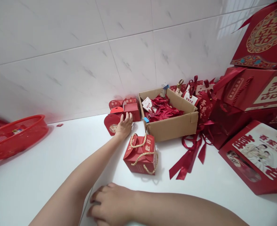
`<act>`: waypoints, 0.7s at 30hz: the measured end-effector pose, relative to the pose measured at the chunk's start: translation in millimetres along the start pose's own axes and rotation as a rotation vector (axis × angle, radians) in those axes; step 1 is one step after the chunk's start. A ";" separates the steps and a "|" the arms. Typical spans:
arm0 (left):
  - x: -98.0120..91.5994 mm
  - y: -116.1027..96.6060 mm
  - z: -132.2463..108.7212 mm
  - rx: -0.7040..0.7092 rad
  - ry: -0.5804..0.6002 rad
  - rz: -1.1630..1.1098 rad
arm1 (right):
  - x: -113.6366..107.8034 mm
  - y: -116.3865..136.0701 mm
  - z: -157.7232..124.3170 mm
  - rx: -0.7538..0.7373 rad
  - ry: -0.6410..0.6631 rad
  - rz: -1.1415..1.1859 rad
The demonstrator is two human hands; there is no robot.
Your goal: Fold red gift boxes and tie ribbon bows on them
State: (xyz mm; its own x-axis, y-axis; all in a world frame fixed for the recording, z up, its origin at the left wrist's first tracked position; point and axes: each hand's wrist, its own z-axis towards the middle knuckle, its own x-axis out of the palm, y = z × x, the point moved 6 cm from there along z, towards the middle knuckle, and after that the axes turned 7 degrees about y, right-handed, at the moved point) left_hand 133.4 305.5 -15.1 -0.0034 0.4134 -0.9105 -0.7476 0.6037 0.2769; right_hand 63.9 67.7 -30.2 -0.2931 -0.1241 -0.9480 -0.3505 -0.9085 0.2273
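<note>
My left hand reaches toward the wall, its fingers bent against the edge of a small red gift box with a rounded flap and a gold emblem. Part of that box is hidden behind the fingers. More small red gift boxes stand right behind it, against the wall. Nearer to me sits another red gift box with gold rope handles, touched by neither hand. My right hand is low over the white surface in front, palm down, fingers loosely bent and apart, holding nothing.
A cardboard box holds dark red ribbons and white tags. Loose ribbons trail beside it. Larger red gift boxes are stacked at the right, one with a printed couple. A red plastic basket stands at left. A tiled wall bounds the back.
</note>
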 end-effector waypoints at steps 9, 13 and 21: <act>-32.4 8.3 -101.0 -0.155 -0.009 -0.164 | -2.4 4.6 -6.0 -0.038 -0.021 -0.076; -22.2 21.9 -141.5 -0.427 0.090 -0.373 | -1.2 8.3 -6.3 -0.063 -0.057 -0.113; -25.9 12.9 -140.3 -0.435 0.128 -0.396 | -13.2 -5.9 -25.0 0.485 -0.216 -0.157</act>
State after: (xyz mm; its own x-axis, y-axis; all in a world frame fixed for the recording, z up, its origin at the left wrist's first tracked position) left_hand 30.7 206.9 -31.0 0.2709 0.1123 -0.9560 -0.9113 0.3499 -0.2172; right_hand 92.1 64.7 -24.6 -0.3624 0.1291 -0.9230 -0.7592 -0.6153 0.2120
